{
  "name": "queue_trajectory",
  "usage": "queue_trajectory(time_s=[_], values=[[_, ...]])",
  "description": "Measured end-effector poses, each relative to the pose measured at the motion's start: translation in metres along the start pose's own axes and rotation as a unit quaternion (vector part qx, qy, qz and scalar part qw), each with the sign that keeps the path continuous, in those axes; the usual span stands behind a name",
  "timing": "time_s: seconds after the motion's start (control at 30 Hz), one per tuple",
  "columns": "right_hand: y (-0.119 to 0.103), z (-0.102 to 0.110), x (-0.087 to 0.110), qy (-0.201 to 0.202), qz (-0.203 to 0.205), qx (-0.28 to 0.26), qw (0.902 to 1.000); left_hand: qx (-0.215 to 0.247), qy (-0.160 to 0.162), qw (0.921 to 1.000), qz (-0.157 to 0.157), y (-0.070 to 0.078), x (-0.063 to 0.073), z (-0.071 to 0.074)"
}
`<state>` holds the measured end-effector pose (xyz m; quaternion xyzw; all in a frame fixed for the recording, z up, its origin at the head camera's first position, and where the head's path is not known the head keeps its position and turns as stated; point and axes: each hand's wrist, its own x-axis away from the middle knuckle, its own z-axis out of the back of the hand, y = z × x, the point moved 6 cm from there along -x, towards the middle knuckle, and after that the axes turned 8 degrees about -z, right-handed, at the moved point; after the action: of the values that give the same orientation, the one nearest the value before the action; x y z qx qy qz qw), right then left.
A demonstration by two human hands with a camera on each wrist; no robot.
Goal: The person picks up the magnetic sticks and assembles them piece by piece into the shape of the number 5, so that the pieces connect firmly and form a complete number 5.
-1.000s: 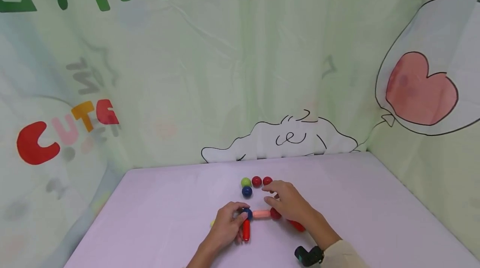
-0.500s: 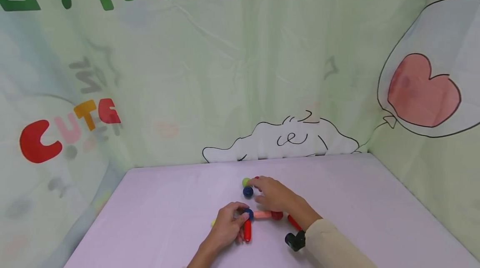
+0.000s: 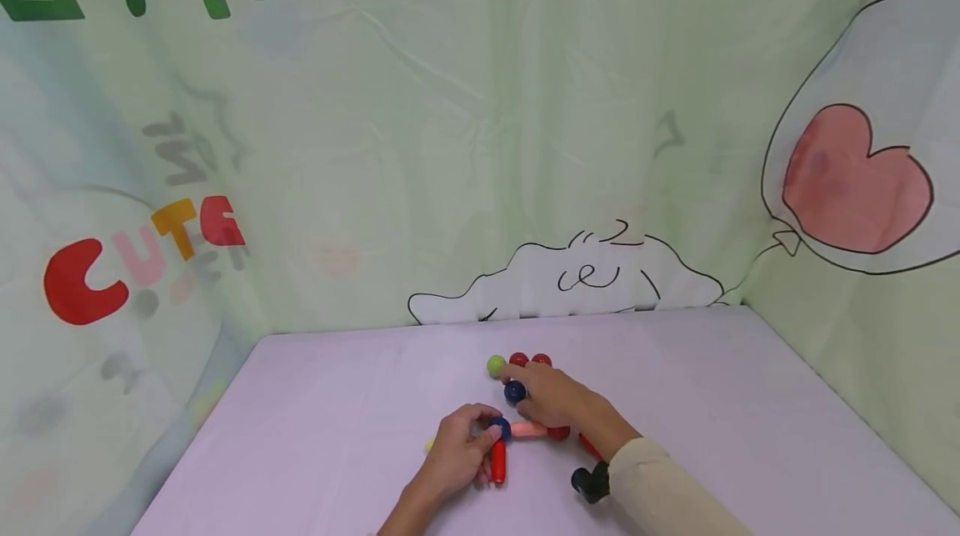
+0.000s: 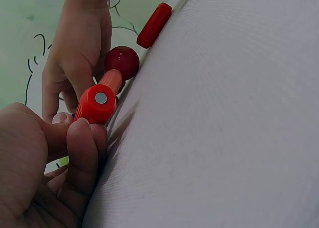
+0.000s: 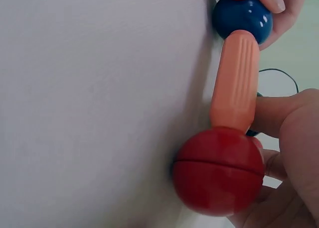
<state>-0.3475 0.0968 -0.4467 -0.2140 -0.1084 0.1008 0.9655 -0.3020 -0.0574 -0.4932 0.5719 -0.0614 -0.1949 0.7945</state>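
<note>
My left hand (image 3: 456,446) pinches a blue ball (image 5: 242,19) between thumb and fingers. A red magnetic rod (image 4: 97,104) joins this ball and points toward me, its silver magnet end showing in the left wrist view. From the ball's right side a pink rod (image 5: 235,81) runs to a dark red ball (image 5: 218,171). Behind that rod, my right hand (image 3: 555,396) pinches a second, dark blue ball (image 3: 514,392) between thumb and forefinger. In the right wrist view this ball is mostly hidden behind the pink rod.
A lime green ball (image 3: 496,366) and two red balls, one of them the left red ball (image 3: 518,360), lie behind my right hand. A loose red rod (image 4: 154,25) lies to the right of the joined pieces. Something yellow (image 3: 429,444) peeks out beside my left hand.
My right hand has passed leftward over the red balls and taken hold of the dark blue ball, drawing it slightly right and nearer. The left hand stays in place.
</note>
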Motion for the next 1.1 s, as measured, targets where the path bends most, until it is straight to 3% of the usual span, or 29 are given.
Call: queue_trajectory(time_s=[0.27, 0.57, 0.83, 1.1], values=[[0.012, 0.001, 0.002, 0.002, -0.024, -0.027, 0.9994, -0.004, 0.006, 1.0, -0.002, 0.0, 0.0, -0.001], [0.021, 0.004, 0.008, 0.023, -0.025, -0.063, 0.9975, -0.017, 0.002, 0.9998, -0.007, 0.0, -0.001, 0.0], [0.017, 0.005, 0.018, 0.037, -0.017, -0.111, 0.9929, -0.006, 0.002, 0.9999, -0.008, -0.001, 0.0, 0.002], [0.008, 0.015, 0.035, 0.057, 0.016, -0.111, 0.9921, -0.012, -0.002, 0.9997, -0.02, 0.0, 0.0, 0.001]])
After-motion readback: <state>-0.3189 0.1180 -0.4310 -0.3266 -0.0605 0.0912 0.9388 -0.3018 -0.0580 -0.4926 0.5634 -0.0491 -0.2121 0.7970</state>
